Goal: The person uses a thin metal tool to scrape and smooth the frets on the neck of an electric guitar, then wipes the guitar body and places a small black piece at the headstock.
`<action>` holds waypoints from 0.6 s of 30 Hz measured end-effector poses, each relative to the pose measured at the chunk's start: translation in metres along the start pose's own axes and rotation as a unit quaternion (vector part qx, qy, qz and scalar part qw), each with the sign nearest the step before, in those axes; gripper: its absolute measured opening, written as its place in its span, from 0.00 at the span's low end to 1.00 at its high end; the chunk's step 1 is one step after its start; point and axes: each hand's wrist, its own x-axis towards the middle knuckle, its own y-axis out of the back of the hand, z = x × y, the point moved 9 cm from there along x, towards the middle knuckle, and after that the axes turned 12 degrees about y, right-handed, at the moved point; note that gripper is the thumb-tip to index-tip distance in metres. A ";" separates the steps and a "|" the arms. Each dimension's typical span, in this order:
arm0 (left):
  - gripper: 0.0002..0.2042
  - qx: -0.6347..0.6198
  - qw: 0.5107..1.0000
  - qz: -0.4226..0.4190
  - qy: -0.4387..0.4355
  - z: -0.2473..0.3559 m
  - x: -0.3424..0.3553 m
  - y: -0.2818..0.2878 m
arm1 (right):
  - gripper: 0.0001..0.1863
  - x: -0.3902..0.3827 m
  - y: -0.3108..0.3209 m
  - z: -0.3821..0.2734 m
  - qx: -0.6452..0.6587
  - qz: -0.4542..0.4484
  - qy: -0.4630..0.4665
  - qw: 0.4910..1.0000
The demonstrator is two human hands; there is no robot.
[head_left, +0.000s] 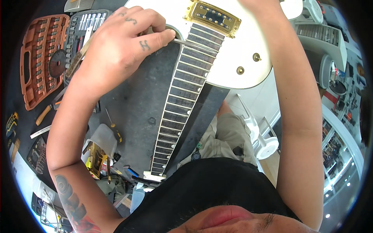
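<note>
My left hand (120, 44), palm down, pinches what seems a thin metal strip (190, 44), my curled fingertips mostly hidden. My right arm (297, 85) stretches upward; the right hand (254, 4) is nearly all cut off, so I can't tell whether it's gripping. Beneath, the strip crosses the white guitar's (190, 72) fretboard; its body, cropped above, lies over the dark tabletop (132, 93).
</note>
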 end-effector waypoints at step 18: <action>0.21 -0.001 1.000 0.020 -0.002 -0.008 -0.001 -0.002 | 0.23 -0.001 0.000 0.002 -0.010 0.026 0.032 0.999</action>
